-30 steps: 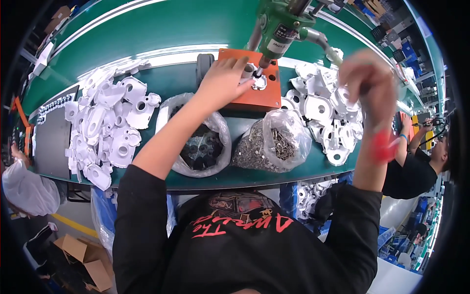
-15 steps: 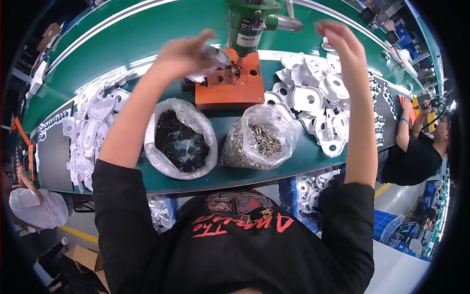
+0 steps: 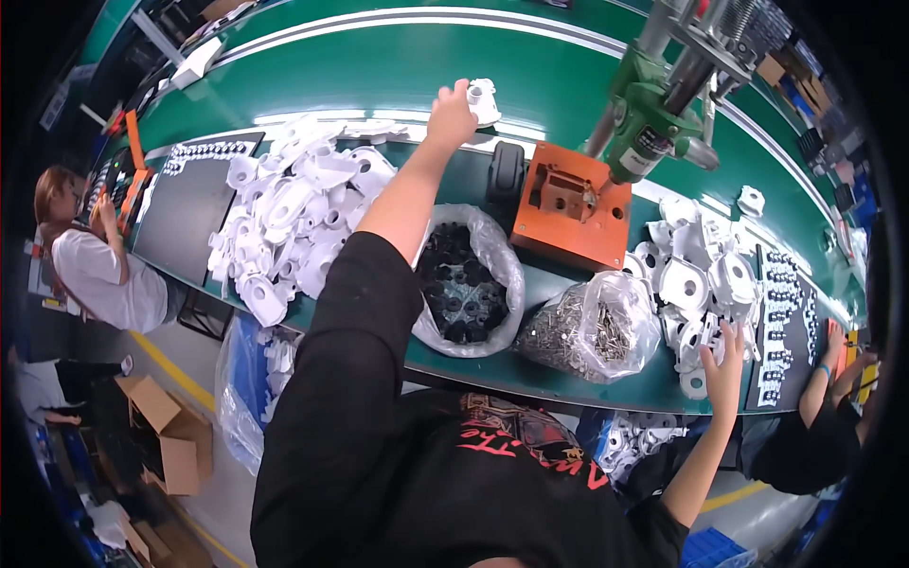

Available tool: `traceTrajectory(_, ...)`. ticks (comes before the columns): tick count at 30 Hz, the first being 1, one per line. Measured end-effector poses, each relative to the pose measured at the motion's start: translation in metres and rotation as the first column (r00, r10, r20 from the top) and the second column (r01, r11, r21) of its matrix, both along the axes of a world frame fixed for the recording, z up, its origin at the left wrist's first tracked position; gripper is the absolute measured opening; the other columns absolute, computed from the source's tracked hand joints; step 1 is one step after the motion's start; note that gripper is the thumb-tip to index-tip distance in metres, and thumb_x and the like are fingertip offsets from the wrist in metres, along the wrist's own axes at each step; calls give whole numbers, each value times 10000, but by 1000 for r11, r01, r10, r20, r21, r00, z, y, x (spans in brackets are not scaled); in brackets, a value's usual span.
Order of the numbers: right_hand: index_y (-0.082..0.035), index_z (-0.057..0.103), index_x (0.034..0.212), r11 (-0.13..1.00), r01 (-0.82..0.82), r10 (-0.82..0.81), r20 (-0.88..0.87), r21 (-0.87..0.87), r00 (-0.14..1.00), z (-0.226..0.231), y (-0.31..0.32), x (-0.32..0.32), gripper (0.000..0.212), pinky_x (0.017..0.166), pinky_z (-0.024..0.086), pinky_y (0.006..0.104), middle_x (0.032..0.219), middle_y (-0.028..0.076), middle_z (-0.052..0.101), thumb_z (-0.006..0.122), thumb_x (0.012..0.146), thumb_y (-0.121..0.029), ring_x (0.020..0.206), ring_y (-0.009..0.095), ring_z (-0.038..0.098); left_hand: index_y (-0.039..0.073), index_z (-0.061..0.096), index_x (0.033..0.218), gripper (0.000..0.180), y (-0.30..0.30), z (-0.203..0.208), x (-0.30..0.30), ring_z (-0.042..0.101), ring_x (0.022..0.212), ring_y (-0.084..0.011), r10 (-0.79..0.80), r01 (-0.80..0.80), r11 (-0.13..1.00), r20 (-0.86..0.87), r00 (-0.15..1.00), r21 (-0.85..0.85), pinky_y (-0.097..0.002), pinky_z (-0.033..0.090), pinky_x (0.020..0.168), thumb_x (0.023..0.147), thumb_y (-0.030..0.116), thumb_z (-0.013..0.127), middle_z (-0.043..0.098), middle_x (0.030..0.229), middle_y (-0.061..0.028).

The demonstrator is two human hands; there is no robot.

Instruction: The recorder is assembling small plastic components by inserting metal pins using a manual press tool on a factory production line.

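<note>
White moulded-plastic housing (image 3: 487, 106) is sitting just right of the nearer left hand (image 3: 451, 119), grip unclear; the right hand (image 3: 725, 371), splayed and empty, is hovering by piled white plastic parts (image 3: 674, 282).

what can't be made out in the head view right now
All in the head view:
- Grip of the left hand on the white plastic part: hidden by the hand itself.
- Whether the right hand touches the heaped white parts: its underside is hidden.
- Top of the green press: cut off by the upper edge.
- Number of metal fasteners: too small, overlapping.
</note>
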State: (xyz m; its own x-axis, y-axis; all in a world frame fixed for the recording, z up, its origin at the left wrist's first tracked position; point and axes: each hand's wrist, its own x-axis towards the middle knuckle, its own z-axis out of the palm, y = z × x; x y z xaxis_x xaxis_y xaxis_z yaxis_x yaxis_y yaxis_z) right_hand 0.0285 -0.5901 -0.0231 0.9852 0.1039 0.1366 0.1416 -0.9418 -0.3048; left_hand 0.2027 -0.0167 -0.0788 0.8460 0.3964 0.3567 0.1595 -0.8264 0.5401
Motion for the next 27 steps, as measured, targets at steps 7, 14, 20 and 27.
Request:
traceTrajectory(7,-12,477,1296,957,-64,58,29,283,998,-5,5,11,441,1072,264,357,1429,189,370,560,868,-75,1332,291,344,72,536,1138,433,22,127,-141,637,784,-322,-276,268,961,-182,944,-68,-412,490,707,784,288,662,641,824,-171)
traceTrajectory(14,0,532,1214,932,-22,-13,95,362,995,-21,-31,12,328,1017,334,340,1334,166,477,520,888,-36,1227,262,457,58,493,1244,642,12,101,-298,530,1030,-327,81,166,883,-490,868,440,-405,420,877,697,278,748,565,1086,-170)
traceTrajectory(20,-8,511,1253,837,24,-171,219,547,961,2,-12,-5,337,884,413,273,1191,70,560,513,927,-94,1046,155,525,59,501,1228,588,-2,51,-338,481,1004,-383,180,-95,926,-207,961,365,-477,379,863,694,164,725,518,1022,-198)
traceTrajectory(27,16,572,1012,560,-209,-281,420,802,863,11,26,3,152,744,434,207,921,26,595,482,937,-81,808,72,539,36,503,1193,371,19,27,-346,512,1006,-351,144,-122,961,-71,987,248,-397,430,826,829,63,568,502,1082,-187)
